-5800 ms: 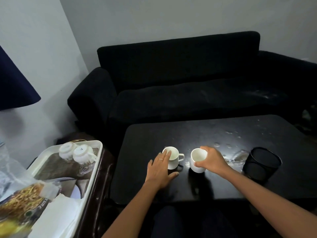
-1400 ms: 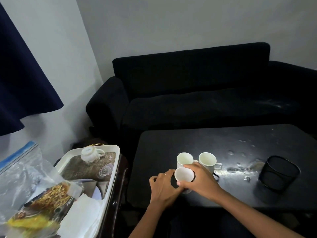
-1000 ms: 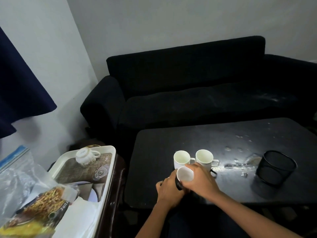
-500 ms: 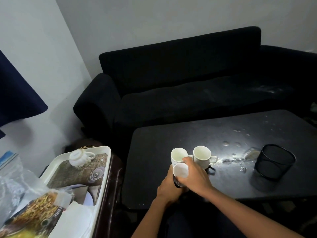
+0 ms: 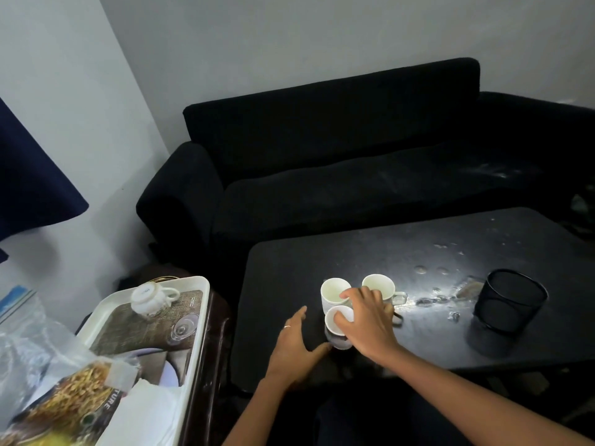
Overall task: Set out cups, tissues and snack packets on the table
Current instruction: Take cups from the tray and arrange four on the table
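On the left a white tray carries an overturned cup, a snack packet and white tissues. On the black table the left hand lies with fingers spread and holds nothing, its thumb beside the nearest cup. The right hand rests loosely over that cup's rim (two more cups stand upright just behind), and a black mesh holder stands to the right.
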`<action>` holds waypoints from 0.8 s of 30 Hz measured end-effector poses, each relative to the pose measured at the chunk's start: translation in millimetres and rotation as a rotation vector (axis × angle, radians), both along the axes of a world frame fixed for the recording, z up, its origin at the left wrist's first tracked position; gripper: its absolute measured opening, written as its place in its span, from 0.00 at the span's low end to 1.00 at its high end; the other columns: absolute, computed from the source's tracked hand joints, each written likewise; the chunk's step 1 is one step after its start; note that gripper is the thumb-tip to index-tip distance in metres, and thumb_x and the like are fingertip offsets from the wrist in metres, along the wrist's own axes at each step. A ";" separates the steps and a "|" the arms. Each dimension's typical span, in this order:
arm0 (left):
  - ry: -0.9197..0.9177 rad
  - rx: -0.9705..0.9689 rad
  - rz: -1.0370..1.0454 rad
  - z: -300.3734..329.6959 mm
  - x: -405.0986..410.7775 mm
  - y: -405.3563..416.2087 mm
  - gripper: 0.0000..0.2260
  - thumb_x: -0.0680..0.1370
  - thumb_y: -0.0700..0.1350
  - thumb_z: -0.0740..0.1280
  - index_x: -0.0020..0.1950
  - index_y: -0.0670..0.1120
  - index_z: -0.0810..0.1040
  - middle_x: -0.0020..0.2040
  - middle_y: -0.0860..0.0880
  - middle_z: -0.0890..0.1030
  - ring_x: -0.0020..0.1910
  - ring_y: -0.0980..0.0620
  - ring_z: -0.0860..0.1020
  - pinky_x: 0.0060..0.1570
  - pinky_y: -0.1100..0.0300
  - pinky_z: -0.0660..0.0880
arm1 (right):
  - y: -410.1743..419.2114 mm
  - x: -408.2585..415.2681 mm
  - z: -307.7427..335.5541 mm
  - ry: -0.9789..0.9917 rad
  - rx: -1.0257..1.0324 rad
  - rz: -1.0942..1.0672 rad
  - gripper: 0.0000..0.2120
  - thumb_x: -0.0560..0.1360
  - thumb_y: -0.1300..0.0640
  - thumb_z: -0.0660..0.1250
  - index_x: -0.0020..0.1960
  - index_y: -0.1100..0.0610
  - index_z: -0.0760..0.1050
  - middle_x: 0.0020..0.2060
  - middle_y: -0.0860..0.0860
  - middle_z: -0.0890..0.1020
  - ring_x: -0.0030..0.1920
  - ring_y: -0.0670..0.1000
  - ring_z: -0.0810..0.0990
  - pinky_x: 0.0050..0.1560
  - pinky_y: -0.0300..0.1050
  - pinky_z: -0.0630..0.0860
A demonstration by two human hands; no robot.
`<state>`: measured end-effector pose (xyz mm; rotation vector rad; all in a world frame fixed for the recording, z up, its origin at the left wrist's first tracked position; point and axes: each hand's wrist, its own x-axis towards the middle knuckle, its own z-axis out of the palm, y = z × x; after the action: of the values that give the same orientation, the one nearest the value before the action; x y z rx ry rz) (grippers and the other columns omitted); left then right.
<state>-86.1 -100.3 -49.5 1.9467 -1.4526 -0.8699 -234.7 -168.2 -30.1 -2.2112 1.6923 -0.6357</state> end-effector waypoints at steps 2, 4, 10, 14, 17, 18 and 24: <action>-0.089 -0.077 0.053 7.0 18.8 5.4 0.34 0.72 0.56 0.70 0.74 0.55 0.60 0.71 0.55 0.69 0.68 0.56 0.68 0.65 0.59 0.67 | 1.3 9.2 5.7 0.010 -0.056 0.033 0.15 0.73 0.48 0.61 0.59 0.49 0.71 0.56 0.46 0.73 0.59 0.51 0.67 0.50 0.47 0.59; -0.306 -0.217 0.130 16.8 38.5 11.3 0.26 0.74 0.53 0.68 0.71 0.54 0.66 0.68 0.54 0.72 0.66 0.55 0.70 0.63 0.57 0.69 | 4.4 20.3 10.9 -0.023 -0.095 0.093 0.13 0.73 0.50 0.61 0.57 0.48 0.72 0.55 0.45 0.73 0.58 0.51 0.68 0.49 0.46 0.58; -0.590 -0.229 0.475 34.6 104.4 30.2 0.26 0.77 0.53 0.64 0.72 0.45 0.65 0.73 0.44 0.68 0.72 0.45 0.64 0.70 0.47 0.61 | 18.9 73.9 21.7 -0.067 -0.133 0.319 0.09 0.74 0.51 0.61 0.53 0.47 0.74 0.52 0.43 0.73 0.57 0.49 0.67 0.47 0.44 0.56; -0.486 -0.001 0.563 22.0 134.6 44.7 0.33 0.78 0.62 0.55 0.77 0.44 0.54 0.78 0.44 0.55 0.77 0.43 0.52 0.72 0.41 0.57 | 29.3 115.8 24.8 -0.033 -0.118 0.489 0.09 0.75 0.51 0.58 0.53 0.47 0.73 0.53 0.43 0.72 0.57 0.48 0.65 0.50 0.44 0.56; -0.467 0.099 0.573 15.2 137.5 44.4 0.33 0.78 0.64 0.52 0.75 0.45 0.58 0.77 0.43 0.58 0.76 0.41 0.53 0.71 0.39 0.58 | 33.8 148.0 29.1 -0.025 -0.101 0.600 0.10 0.75 0.52 0.58 0.53 0.49 0.74 0.53 0.46 0.72 0.57 0.49 0.65 0.54 0.46 0.58; -0.511 0.123 0.556 13.7 137.3 43.7 0.32 0.78 0.64 0.53 0.74 0.45 0.59 0.76 0.43 0.60 0.75 0.41 0.55 0.70 0.39 0.59 | 34.1 159.8 30.4 -0.007 -0.100 0.629 0.10 0.75 0.52 0.58 0.53 0.50 0.74 0.53 0.46 0.73 0.57 0.50 0.66 0.54 0.47 0.58; -0.539 0.126 0.560 11.7 138.8 43.0 0.32 0.78 0.62 0.54 0.75 0.45 0.56 0.76 0.45 0.60 0.75 0.43 0.55 0.71 0.43 0.56 | 25.0 236.1 46.5 0.063 -0.046 0.712 0.12 0.75 0.53 0.61 0.58 0.52 0.73 0.57 0.51 0.72 0.59 0.54 0.67 0.57 0.50 0.62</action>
<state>52.7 -57.3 -37.8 2.6296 -1.0141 -0.1902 1.4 -143.2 16.5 -2.6417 0.7983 -0.4143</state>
